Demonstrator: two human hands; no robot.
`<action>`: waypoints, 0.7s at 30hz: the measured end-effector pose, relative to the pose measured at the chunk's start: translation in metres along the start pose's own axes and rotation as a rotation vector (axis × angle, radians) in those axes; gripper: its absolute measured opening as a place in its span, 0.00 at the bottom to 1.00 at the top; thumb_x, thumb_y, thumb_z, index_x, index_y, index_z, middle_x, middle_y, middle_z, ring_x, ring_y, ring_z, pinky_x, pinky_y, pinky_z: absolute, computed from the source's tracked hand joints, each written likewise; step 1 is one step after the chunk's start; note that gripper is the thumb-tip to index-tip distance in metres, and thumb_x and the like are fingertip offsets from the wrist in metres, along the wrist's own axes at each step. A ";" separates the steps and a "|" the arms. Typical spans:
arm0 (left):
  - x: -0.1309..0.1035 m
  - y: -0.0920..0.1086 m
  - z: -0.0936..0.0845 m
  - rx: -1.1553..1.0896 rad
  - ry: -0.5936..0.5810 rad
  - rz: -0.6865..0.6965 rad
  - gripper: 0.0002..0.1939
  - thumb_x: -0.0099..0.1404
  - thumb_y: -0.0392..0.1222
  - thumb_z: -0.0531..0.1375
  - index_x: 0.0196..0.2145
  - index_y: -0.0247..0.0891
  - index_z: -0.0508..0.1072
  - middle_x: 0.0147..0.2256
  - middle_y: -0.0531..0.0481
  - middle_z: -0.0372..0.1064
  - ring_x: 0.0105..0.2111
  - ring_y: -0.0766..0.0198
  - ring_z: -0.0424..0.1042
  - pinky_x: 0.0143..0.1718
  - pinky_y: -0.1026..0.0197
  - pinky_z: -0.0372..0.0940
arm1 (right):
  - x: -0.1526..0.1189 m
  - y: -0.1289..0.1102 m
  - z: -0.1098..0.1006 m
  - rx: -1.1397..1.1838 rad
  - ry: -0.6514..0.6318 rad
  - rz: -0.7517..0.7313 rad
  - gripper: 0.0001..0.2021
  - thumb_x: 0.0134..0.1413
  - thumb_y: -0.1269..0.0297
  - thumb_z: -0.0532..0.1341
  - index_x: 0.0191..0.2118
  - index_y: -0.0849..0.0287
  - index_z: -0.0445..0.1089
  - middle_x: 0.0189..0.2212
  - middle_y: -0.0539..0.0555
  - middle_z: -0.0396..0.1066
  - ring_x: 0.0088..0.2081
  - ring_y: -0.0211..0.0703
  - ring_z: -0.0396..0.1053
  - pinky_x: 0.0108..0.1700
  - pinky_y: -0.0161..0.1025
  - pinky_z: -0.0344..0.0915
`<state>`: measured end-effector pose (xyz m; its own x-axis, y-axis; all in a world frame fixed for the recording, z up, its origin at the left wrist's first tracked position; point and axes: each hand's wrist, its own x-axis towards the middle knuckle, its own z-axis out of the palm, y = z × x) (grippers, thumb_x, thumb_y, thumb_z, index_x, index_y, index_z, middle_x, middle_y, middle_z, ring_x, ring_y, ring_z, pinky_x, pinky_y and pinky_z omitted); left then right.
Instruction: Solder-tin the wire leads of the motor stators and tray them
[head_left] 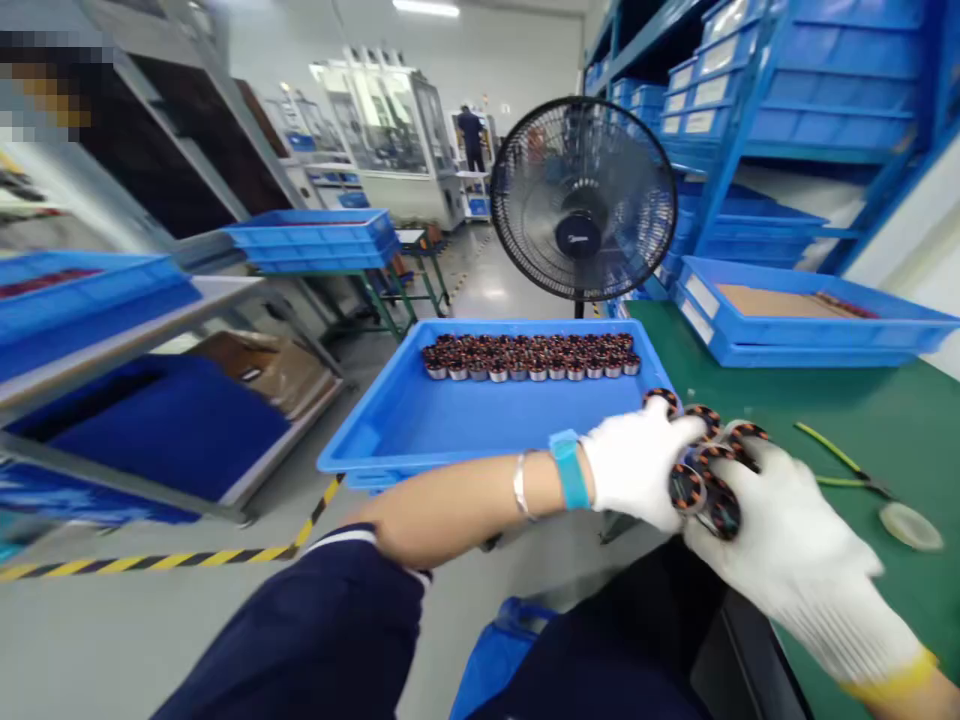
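Note:
Several small round motor stators [721,505], with dark cores and copper-coloured windings, are bunched between my two white-gloved hands near the green table's left edge. My left hand [637,465] reaches across from the left, its fingers closed round the near side of the bunch. From the right, my right hand [780,525] grips the same stators, slightly blurred. Which stator rests in which hand is partly hidden by the fingers. Just left of my hands is a blue tray [480,425], with rows of upright stators [529,358] along its far side.
On the green table [810,400] lie yellow-green-handled cutters [855,470] and a small pale dish [910,526]. Stacked blue trays [810,325] sit farther back. A black fan [581,215] stands beyond the tray. Racks flank both sides; another person [471,138] stands far off.

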<state>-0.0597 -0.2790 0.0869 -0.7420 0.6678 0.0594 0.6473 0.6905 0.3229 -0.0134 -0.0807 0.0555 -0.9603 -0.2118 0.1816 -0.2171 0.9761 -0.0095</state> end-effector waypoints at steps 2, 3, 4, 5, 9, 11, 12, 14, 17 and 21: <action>-0.020 -0.052 -0.010 0.032 0.072 -0.153 0.45 0.46 0.57 0.67 0.60 0.44 0.58 0.46 0.43 0.60 0.35 0.52 0.75 0.34 0.53 0.72 | 0.052 -0.050 0.005 0.053 -0.006 -0.055 0.23 0.43 0.49 0.66 0.46 0.50 0.73 0.58 0.61 0.61 0.53 0.62 0.64 0.43 0.50 0.68; -0.031 -0.078 -0.012 0.048 0.103 -0.218 0.44 0.46 0.56 0.67 0.59 0.43 0.60 0.45 0.43 0.60 0.36 0.52 0.75 0.36 0.53 0.72 | 0.074 -0.074 0.012 0.093 -0.021 -0.097 0.23 0.43 0.48 0.66 0.46 0.51 0.73 0.58 0.61 0.60 0.54 0.61 0.63 0.43 0.49 0.68; -0.042 -0.103 -0.012 0.055 0.118 -0.273 0.44 0.45 0.56 0.67 0.58 0.41 0.61 0.45 0.43 0.61 0.37 0.50 0.75 0.38 0.53 0.72 | 0.093 -0.096 0.020 0.139 -0.038 -0.148 0.24 0.42 0.48 0.66 0.46 0.52 0.73 0.57 0.60 0.60 0.54 0.61 0.62 0.44 0.48 0.68; -0.054 -0.127 -0.011 0.063 0.129 -0.323 0.44 0.43 0.54 0.68 0.57 0.40 0.62 0.45 0.42 0.61 0.40 0.49 0.74 0.41 0.52 0.72 | 0.110 -0.117 0.031 0.183 -0.066 -0.197 0.25 0.41 0.47 0.67 0.46 0.52 0.73 0.56 0.60 0.61 0.54 0.60 0.63 0.44 0.48 0.68; -0.101 -0.204 0.008 0.073 0.059 -0.514 0.46 0.41 0.54 0.69 0.56 0.36 0.63 0.46 0.39 0.64 0.42 0.48 0.74 0.46 0.51 0.70 | 0.156 -0.190 0.078 0.298 -0.253 -0.343 0.27 0.37 0.45 0.67 0.45 0.53 0.72 0.52 0.60 0.62 0.51 0.59 0.65 0.45 0.49 0.69; -0.119 -0.232 0.017 0.082 -0.006 -0.566 0.44 0.41 0.54 0.69 0.55 0.36 0.65 0.47 0.39 0.66 0.43 0.48 0.74 0.46 0.53 0.70 | 0.170 -0.220 0.098 0.324 -0.341 -0.378 0.29 0.36 0.46 0.68 0.46 0.54 0.72 0.52 0.60 0.62 0.51 0.60 0.65 0.46 0.50 0.69; -0.126 -0.243 0.019 0.089 -0.036 -0.578 0.42 0.41 0.53 0.69 0.54 0.37 0.67 0.46 0.40 0.67 0.44 0.48 0.74 0.46 0.54 0.70 | 0.175 -0.233 0.105 0.333 -0.376 -0.384 0.30 0.35 0.46 0.69 0.47 0.54 0.72 0.52 0.60 0.62 0.51 0.61 0.66 0.46 0.50 0.70; -0.137 -0.263 0.020 0.112 -0.072 -0.584 0.40 0.40 0.52 0.70 0.52 0.39 0.69 0.46 0.42 0.68 0.47 0.48 0.73 0.47 0.55 0.69 | 0.183 -0.254 0.117 0.347 -0.429 -0.385 0.34 0.33 0.46 0.70 0.50 0.54 0.71 0.52 0.61 0.62 0.51 0.61 0.67 0.47 0.50 0.70; -0.148 -0.289 0.010 0.179 -0.079 -0.628 0.47 0.42 0.53 0.69 0.59 0.40 0.64 0.53 0.39 0.65 0.51 0.47 0.71 0.52 0.55 0.65 | 0.191 -0.271 0.127 0.364 -0.486 -0.376 0.43 0.31 0.42 0.71 0.57 0.52 0.66 0.60 0.61 0.57 0.55 0.62 0.66 0.51 0.51 0.68; -0.162 -0.307 -0.005 0.330 -0.049 -0.761 0.39 0.55 0.47 0.62 0.63 0.36 0.60 0.55 0.33 0.64 0.52 0.41 0.69 0.51 0.47 0.62 | 0.191 -0.267 0.123 0.391 -0.483 -0.422 0.51 0.30 0.42 0.72 0.64 0.45 0.56 0.69 0.58 0.40 0.61 0.61 0.60 0.56 0.51 0.65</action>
<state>-0.1389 -0.6004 -0.0165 -0.9943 -0.0084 -0.1067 -0.0045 0.9993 -0.0361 -0.1607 -0.3876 -0.0284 -0.7325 -0.6497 -0.2033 -0.5437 0.7381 -0.3995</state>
